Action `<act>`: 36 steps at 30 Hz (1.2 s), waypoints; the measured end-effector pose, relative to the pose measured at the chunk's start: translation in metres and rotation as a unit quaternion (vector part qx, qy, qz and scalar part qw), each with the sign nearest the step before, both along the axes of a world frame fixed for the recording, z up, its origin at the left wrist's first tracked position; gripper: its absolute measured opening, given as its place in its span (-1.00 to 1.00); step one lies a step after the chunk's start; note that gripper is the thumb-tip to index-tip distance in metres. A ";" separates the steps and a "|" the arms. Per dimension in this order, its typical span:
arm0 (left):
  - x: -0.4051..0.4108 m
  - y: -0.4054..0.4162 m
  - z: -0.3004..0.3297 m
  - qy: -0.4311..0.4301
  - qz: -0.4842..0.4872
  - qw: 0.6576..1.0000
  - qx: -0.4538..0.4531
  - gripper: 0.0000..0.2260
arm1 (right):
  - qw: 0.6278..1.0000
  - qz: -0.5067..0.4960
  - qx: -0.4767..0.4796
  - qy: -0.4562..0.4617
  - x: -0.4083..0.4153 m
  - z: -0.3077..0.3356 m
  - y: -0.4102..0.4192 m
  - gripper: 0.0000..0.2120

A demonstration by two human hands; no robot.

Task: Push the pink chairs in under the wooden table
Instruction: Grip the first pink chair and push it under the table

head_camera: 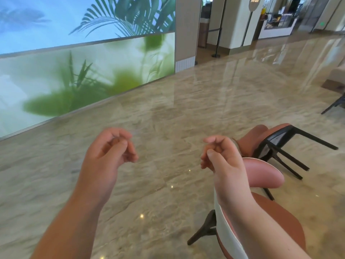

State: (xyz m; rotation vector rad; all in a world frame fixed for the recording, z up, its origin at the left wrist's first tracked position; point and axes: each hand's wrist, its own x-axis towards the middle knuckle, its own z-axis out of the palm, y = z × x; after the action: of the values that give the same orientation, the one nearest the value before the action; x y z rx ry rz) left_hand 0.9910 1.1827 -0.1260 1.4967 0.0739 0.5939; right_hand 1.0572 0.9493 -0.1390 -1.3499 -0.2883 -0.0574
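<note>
Both my hands hover over the marble floor, fingers loosely curled, holding nothing. My left hand (110,152) is left of centre. My right hand (220,156) is in front of a pink chair (265,174) whose curved pink backrest and white outer shell sit just right of and below my wrist; I am not touching it. A second pink chair (268,139) lies tipped on its side farther back, its black legs pointing right. No wooden table is in view.
A large lit wall panel (84,71) with green plant images runs along the left. Polished marble floor (168,109) spreads ahead. A column (186,34), a stanchion post (216,53) and a counter (278,25) stand far back. Black chair legs (334,105) show at the right edge.
</note>
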 end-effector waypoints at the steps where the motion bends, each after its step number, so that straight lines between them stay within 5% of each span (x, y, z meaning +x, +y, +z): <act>1: 0.012 0.004 -0.003 0.008 -0.008 1.000 0.003 -0.86 | 1.000 0.004 -0.001 0.001 0.010 -0.001 0.004 -0.74; 14: 0.220 0.105 -0.040 0.032 -0.054 0.996 -0.064 -0.85 | 0.996 -0.048 -0.060 0.037 0.172 -0.022 0.097 -0.69; 25: 0.392 0.231 -0.026 0.061 -0.110 0.992 -0.021 -0.77 | 0.993 -0.074 -0.082 0.027 0.325 -0.014 0.234 -0.71; 36: 0.532 0.206 -0.046 0.059 -0.257 0.964 0.026 -0.67 | 0.980 -0.155 -0.113 0.044 0.435 -0.029 0.206 -0.70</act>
State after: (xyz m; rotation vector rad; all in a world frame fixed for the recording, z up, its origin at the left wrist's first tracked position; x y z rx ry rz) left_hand 1.5225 1.3890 -0.1722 1.5234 -0.2347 0.0879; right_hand 1.4917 1.1556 -0.1678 -1.6111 -0.0061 -0.2306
